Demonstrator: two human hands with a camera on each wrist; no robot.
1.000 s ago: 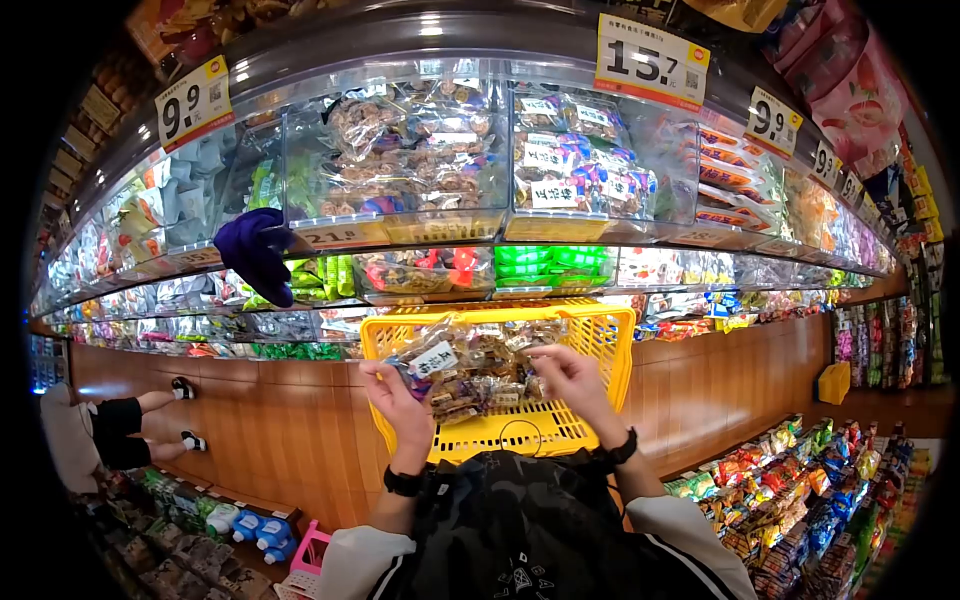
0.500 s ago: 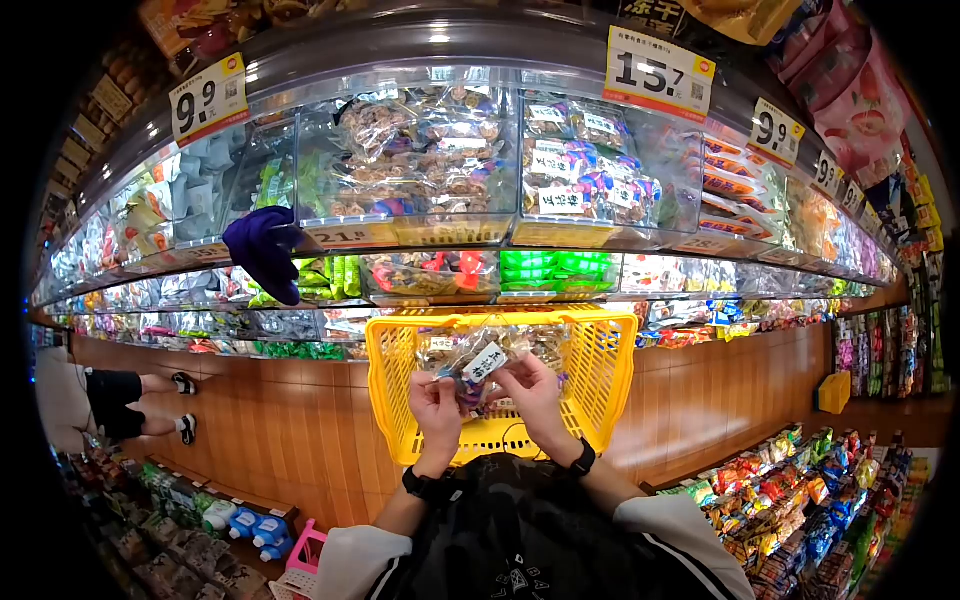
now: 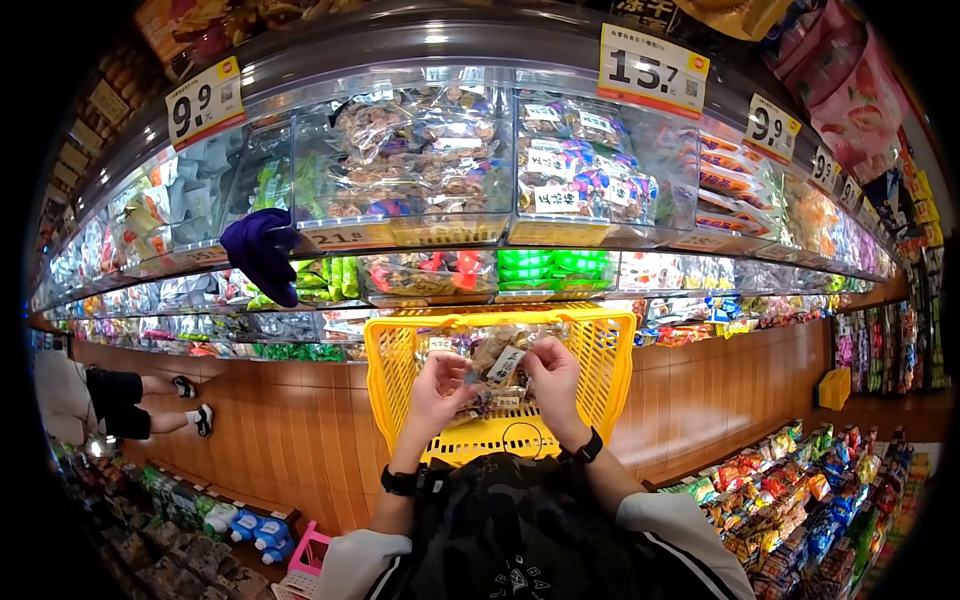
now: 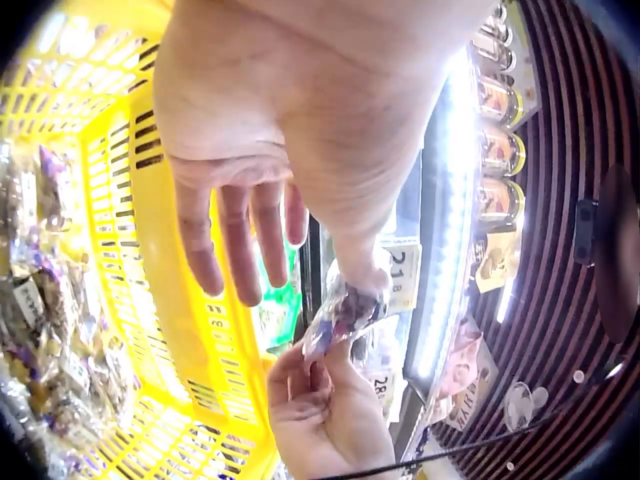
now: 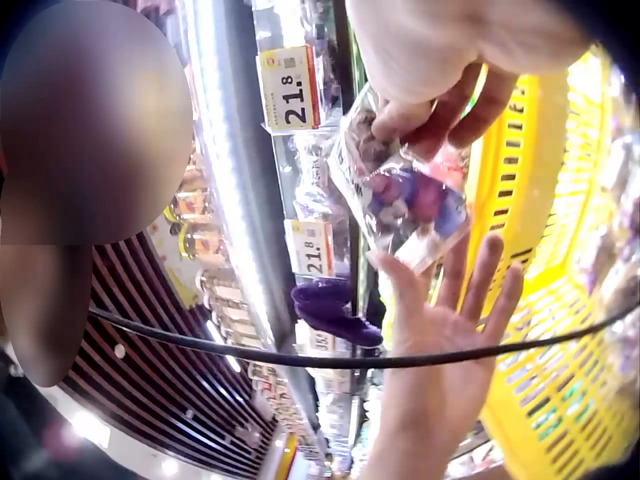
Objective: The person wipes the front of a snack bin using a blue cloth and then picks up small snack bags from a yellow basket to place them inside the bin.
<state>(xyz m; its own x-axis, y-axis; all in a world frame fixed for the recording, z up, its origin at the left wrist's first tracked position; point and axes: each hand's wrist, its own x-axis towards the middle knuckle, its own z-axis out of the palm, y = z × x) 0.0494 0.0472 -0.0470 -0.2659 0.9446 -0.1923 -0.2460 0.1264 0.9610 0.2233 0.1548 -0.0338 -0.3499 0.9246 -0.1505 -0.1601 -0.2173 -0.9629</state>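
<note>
holding up the packet (image 3: 507,362) seems the step: right hand (image 3: 556,385) pinching, left hand (image 3: 434,398) spread. moving it likely needs a firm pinch.

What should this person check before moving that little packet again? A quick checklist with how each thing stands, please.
1. Right hand has hold of the packet: ok, its fingers pinch the wrapper.
2. Left hand grips it too: not ok, the thumb touches the wrapper but the fingers stretch out straight.
3. Yellow basket lies below: ok, the packet is over it.
4. White label faces up: ok, it shows from above.
5. Wrapper sealed all round: cannot tell, fingers cover part of it.
6. Hands away from the purple item at the shelf edge: ok, there is a gap.
</note>
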